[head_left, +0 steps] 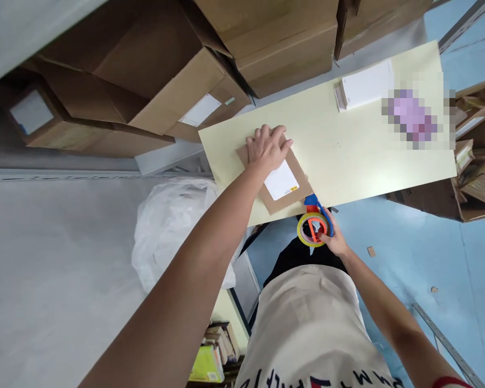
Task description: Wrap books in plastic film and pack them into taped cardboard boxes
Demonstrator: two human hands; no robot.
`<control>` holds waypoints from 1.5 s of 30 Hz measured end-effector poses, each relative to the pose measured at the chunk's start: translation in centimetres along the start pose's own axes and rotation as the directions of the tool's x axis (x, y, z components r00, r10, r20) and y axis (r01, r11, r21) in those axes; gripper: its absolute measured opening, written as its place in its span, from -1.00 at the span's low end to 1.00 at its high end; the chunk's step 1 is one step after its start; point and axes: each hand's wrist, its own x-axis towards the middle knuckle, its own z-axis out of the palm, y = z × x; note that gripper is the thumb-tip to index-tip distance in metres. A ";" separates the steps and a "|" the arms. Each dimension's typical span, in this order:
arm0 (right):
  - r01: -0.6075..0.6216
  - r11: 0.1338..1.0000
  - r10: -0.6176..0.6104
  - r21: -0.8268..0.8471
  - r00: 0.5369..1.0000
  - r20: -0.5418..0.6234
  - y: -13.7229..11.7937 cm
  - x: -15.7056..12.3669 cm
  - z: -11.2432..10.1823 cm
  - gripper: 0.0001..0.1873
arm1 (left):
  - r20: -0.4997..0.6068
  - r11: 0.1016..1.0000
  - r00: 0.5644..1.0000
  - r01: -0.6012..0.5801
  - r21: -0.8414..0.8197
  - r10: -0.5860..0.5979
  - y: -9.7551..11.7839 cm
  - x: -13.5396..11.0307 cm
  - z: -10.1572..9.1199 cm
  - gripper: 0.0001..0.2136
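Observation:
My left hand lies flat with fingers spread on the far end of a brown cardboard parcel that rests on a pale yellow table. The parcel carries a white label. My right hand is closed on a tape dispenser with a blue and red frame and a yellow-rimmed tape roll. The dispenser sits at the parcel's near edge, right at the table's front edge.
A white box lies at the far side of the table beside a blurred purple object. Large cardboard boxes are stacked behind and left. A white plastic bag sits by the table. More boxes stand right on the blue floor.

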 end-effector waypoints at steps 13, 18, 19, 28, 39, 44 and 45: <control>-0.030 0.997 0.053 -0.078 0.948 0.312 -16.2 16.8 -10.6 -0.21 | 0.102 0.985 0.981 -0.160 -0.070 0.167 0.0 -0.3 -0.8 -0.05; 0.039 0.997 -0.018 -0.069 0.957 0.289 -13.4 15.3 -10.3 -0.11 | 0.100 0.990 0.986 -0.124 -0.067 0.131 0.5 0.2 0.0 -0.10; 0.047 0.997 -0.027 -0.066 0.960 0.279 -12.8 14.7 -10.5 -0.10 | 0.097 0.991 0.988 -0.115 -0.062 0.121 0.4 0.1 0.2 -0.11; 0.025 0.999 -0.016 -0.034 0.975 0.222 -4.1 4.2 -8.3 -0.04 | 0.039 0.996 0.996 -0.085 -0.038 0.086 0.6 0.0 0.8 -0.15; 0.020 0.991 -0.034 0.133 0.994 0.101 -8.6 11.8 -3.8 -0.01 | -0.031 0.944 0.957 0.278 -0.180 -0.288 -1.5 -2.7 2.5 -0.10; -0.062 0.994 0.035 0.093 0.963 0.266 -14.9 18.4 -5.2 -0.24 | -0.080 0.997 0.996 -0.043 -0.063 0.038 -2.7 -1.2 0.1 -0.17; -0.047 0.996 0.026 0.070 0.960 0.279 -15.4 18.9 -5.3 -0.24 | -0.072 0.992 0.991 -0.113 -0.056 0.109 -2.9 -0.7 -0.2 -0.19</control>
